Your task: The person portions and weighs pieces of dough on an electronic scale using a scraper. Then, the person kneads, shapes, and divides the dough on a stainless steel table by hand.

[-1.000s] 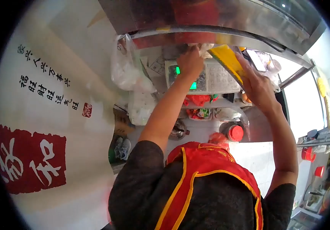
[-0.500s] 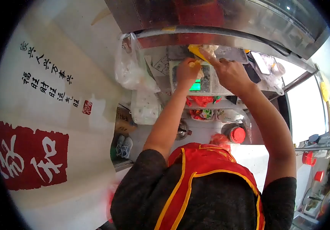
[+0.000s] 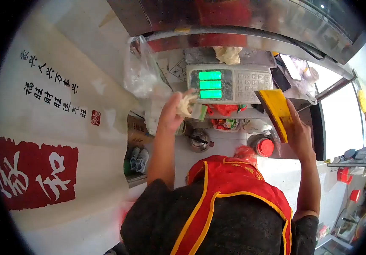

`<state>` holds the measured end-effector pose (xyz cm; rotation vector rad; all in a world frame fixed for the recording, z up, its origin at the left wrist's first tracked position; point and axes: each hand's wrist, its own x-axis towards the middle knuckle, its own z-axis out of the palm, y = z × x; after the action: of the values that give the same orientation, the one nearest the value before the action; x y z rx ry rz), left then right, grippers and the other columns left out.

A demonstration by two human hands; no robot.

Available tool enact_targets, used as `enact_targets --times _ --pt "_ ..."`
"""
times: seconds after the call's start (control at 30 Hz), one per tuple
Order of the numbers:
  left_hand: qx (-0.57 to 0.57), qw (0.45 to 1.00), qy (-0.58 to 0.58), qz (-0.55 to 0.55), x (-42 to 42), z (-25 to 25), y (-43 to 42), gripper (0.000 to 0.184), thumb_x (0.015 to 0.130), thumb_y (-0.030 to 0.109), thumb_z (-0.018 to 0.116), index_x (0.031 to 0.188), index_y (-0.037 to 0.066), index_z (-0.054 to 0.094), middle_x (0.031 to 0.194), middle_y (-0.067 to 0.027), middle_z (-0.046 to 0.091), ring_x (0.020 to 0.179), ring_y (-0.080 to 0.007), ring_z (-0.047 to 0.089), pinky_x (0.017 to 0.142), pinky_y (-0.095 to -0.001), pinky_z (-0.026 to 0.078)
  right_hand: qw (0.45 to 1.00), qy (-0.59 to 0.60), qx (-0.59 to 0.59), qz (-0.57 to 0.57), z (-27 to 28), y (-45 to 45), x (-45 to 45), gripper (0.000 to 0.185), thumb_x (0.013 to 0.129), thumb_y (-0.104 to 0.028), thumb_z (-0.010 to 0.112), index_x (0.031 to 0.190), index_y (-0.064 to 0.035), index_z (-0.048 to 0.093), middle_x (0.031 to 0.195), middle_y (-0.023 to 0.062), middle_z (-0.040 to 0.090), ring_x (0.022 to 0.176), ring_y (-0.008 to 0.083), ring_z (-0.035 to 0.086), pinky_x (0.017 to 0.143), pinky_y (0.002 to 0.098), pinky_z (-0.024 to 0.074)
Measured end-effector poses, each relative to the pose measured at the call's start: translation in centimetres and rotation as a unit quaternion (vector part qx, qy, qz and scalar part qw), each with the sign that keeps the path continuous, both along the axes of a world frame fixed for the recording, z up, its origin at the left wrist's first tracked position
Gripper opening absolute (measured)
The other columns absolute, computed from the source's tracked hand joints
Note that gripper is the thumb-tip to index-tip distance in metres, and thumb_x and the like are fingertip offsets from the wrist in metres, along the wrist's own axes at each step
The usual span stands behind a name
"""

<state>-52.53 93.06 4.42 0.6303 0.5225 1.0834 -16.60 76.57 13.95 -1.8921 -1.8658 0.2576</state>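
Observation:
My left hand (image 3: 171, 114) is closed around a pale lump of dough (image 3: 185, 106), in front of the left end of a digital scale (image 3: 231, 83). My right hand (image 3: 300, 135) grips a yellow dough scraper (image 3: 276, 111) with a dark edge, off the scale's right front corner. Another piece of dough (image 3: 228, 55) rests on the scale's metal pan (image 3: 200, 56). Green light shows in the scale's three display windows, though the digits cannot be read. Beside the display sits a keypad.
Left of the scale hangs a clear plastic bag (image 3: 142, 72). A phone (image 3: 290, 67) and a jar (image 3: 311, 75) lie to the right. Below are a metal kettle (image 3: 200, 140) and a red-lidded container (image 3: 264, 147). A steel frame edge (image 3: 234, 30) runs across above.
My hands have moved apart and back from the pan. The left has come left with dough; the right has swung right and down with the scraper. The display and keypad are now uncovered.

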Motion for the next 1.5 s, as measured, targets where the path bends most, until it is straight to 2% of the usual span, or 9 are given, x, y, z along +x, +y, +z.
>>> enact_targets --times 0.2,0.4,0.5,0.57,0.63,0.73,0.87,1.17,1.5 --pt "0.092 0.982 0.144 0.08 2.9 5.5 4.3 0.013 0.089 0.018 0.062 0.095 0.008 0.058 0.094 -0.0093 0.064 0.078 -0.021 0.062 0.068 -0.0315 0.052 0.996 0.069 -0.033 -0.052 -1.1 -3.0 -0.2 0.062 0.093 -0.006 0.052 0.148 -0.0233 0.029 0.113 0.0211 0.064 0.094 0.0377 0.067 0.081 0.0456 0.0557" --pt "0.341 0.83 0.366 0.246 5.1 2.4 17.5 0.023 0.091 0.025 0.058 0.104 0.006 0.06 0.096 -0.0112 0.065 0.087 -0.0193 0.064 0.064 -0.0317 0.054 0.996 0.075 -0.008 -0.056 -1.9 -5.6 0.3 0.065 0.091 -0.003 0.055 0.147 -0.0222 0.03 0.109 0.0203 0.065 0.094 0.0374 0.067 0.081 0.0451 0.0559" --pt "0.265 0.842 0.441 0.163 7.4 6.1 16.7 0.029 0.094 0.028 0.053 0.11 0.005 0.06 0.106 -0.0144 0.065 0.097 -0.0227 0.064 0.072 -0.0355 0.055 0.996 0.062 0.013 -0.069 -2.4 -6.8 0.3 0.065 0.091 -0.003 0.057 0.147 -0.0224 0.03 0.109 0.0195 0.066 0.094 0.0369 0.067 0.08 0.0442 0.0564" --pt "0.354 0.71 0.562 0.232 8.9 6.5 16.4 0.029 0.092 0.025 0.052 0.111 0.005 0.06 0.112 -0.0148 0.064 0.103 -0.0267 0.062 0.081 -0.0391 0.052 0.993 0.077 -0.014 -0.09 -2.4 -7.7 0.2 0.063 0.091 -0.004 0.056 0.147 -0.0197 0.03 0.11 0.02 0.065 0.096 0.036 0.067 0.082 0.0425 0.0553" --pt "0.594 0.281 0.612 0.44 9.9 3.7 18.3 0.026 0.088 0.016 0.052 0.11 0.005 0.061 0.114 -0.0129 0.063 0.106 -0.0308 0.059 0.089 -0.0427 0.047 0.991 0.083 -0.029 -0.105 -2.3 -8.5 0.2 0.062 0.092 -0.005 0.055 0.147 -0.0183 0.03 0.111 0.0202 0.065 0.097 0.0356 0.067 0.083 0.0418 0.0548" --pt "0.583 0.503 0.575 0.274 9.8 7.1 17.4 0.034 0.087 0.025 0.057 0.116 0.008 0.059 0.121 -0.0127 0.06 0.112 -0.0318 0.056 0.097 -0.0418 0.043 0.987 0.085 -0.044 -0.132 -2.3 -9.7 0.2 0.061 0.092 -0.006 0.055 0.147 -0.0183 0.031 0.109 0.0198 0.066 0.097 0.0352 0.067 0.082 0.0417 0.055" --pt "0.569 0.591 0.569 0.061 12.4 6.5 19.2 0.064 0.082 0.047 0.065 0.132 0.009 0.051 0.133 -0.0146 0.054 0.125 -0.0288 0.049 0.103 -0.0381 0.037 0.982 0.092 -0.035 -0.163 -2.7 -11.3 0.1 0.065 0.091 -0.006 0.057 0.148 -0.0209 0.029 0.107 0.0208 0.066 0.093 0.0358 0.067 0.08 0.0417 0.0556" --pt "0.717 0.444 0.464 -0.272 24.1 9.6 10.4 0.073 0.084 0.051 0.06 0.14 0.006 0.042 0.142 -0.0143 0.045 0.128 -0.0263 0.046 0.107 -0.0359 0.033 0.951 0.155 -0.073 -0.256 -6.2 -17.2 0.6 0.069 0.087 -0.027 0.061 0.146 -0.0229 0.027 0.09 0.0173 0.066 0.075 0.0333 0.066 0.067 0.041 0.0533" --pt "0.644 0.541 0.367 -0.398 32.4 10.0 -10.9 0.077 0.085 0.057 0.054 0.14 0.004 0.04 0.141 -0.0155 0.045 0.126 -0.0275 0.047 0.105 -0.0374 0.036 0.904 0.144 -0.032 -0.401 -5.6 -30.2 -0.3 0.071 0.089 -0.019 0.052 0.15 -0.0213 0.016 0.082 0.0253 0.063 0.071 0.0422 0.063 0.062 0.0452 0.0493"
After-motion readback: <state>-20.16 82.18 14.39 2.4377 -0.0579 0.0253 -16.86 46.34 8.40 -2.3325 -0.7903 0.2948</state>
